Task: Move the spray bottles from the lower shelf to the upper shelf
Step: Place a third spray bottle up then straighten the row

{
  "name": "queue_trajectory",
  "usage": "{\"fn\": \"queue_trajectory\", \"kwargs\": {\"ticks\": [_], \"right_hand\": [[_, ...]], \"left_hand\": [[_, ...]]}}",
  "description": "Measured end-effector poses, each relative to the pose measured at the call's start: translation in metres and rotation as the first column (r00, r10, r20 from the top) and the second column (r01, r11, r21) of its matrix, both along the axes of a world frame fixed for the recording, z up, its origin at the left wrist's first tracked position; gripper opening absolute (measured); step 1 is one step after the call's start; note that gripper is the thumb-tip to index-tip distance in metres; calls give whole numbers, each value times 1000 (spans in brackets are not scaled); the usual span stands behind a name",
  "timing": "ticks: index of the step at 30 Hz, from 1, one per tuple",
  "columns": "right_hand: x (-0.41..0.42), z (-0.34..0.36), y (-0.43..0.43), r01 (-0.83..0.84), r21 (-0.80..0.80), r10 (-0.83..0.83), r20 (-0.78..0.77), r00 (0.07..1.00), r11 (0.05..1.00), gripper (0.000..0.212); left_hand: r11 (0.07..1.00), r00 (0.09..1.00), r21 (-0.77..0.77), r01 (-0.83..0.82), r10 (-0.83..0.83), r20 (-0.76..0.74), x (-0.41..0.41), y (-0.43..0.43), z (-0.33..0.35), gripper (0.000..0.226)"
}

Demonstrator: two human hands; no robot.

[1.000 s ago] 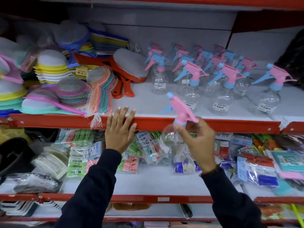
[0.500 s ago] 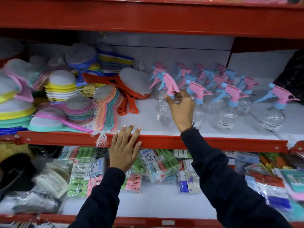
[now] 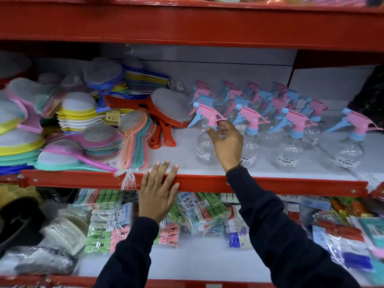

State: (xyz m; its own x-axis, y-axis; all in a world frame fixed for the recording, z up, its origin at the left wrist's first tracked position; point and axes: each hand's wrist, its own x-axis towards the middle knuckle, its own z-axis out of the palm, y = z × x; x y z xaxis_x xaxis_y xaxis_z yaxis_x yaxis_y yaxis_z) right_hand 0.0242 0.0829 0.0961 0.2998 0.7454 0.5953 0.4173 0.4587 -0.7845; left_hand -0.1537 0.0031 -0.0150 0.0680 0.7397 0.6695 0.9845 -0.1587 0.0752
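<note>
Since half a second ago: spray bottle (image 3: 204, 140) had come down onto the upper shelf (image 3: 182, 156) and stood upright at the front left of the row, where before it was tilted in the air.
Right hand (image 3: 227, 142): thumb and fingers were pinched round the bottle's blue collar, just under the pink trigger head; grip on, bottle base down on the white board.
Left hand (image 3: 159, 194): lay flat and open, fingers spread over the red shelf edge (image 3: 83, 179); it held nothing.
Other spray bottles (image 3: 291, 146): stood in rows to the right and behind on that same upper shelf, pink and blue heads pointing left.
Lower shelf (image 3: 197, 260): carried bagged clothes pegs (image 3: 108, 225); no spray bottle showed there.
Left of the bottle: red-handled brushes (image 3: 164, 113) and netted scrubbers (image 3: 133, 138) lay close by.
</note>
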Motion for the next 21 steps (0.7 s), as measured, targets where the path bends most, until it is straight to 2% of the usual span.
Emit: {"fn": "queue_trajectory", "kwargs": {"ticks": [7, 11, 14, 16, 18, 21], "right_hand": [[7, 3, -9, -157, -81, 157, -9, 988, 984, 25], [17, -1, -29, -232, -155, 223, -70, 972, 960, 33], [23, -8, -40, -252, -228, 240, -77, 968, 941, 44], [23, -8, -42, -264, -295, 253, -76, 965, 918, 52], [24, -7, -41, -269, -335, 260, -73, 963, 903, 52], [25, -4, -43, -270, -348, 251, -100, 963, 898, 55]], "left_hand": [[999, 998, -37, 14, -12, 62, 6, -9, 6, 49], [999, 971, -44, -9, 20, 238, 23, -13, 20, 51], [986, 960, -163, -38, 81, 269, 39, -4, 45, 57], [953, 958, -301, 42, 47, 282, 47, 9, 62, 57], [874, 919, -450, 185, 8, 394, 53, 26, 77, 58], [775, 800, -485, 404, -42, 599, 56, 47, 88, 62]]}}
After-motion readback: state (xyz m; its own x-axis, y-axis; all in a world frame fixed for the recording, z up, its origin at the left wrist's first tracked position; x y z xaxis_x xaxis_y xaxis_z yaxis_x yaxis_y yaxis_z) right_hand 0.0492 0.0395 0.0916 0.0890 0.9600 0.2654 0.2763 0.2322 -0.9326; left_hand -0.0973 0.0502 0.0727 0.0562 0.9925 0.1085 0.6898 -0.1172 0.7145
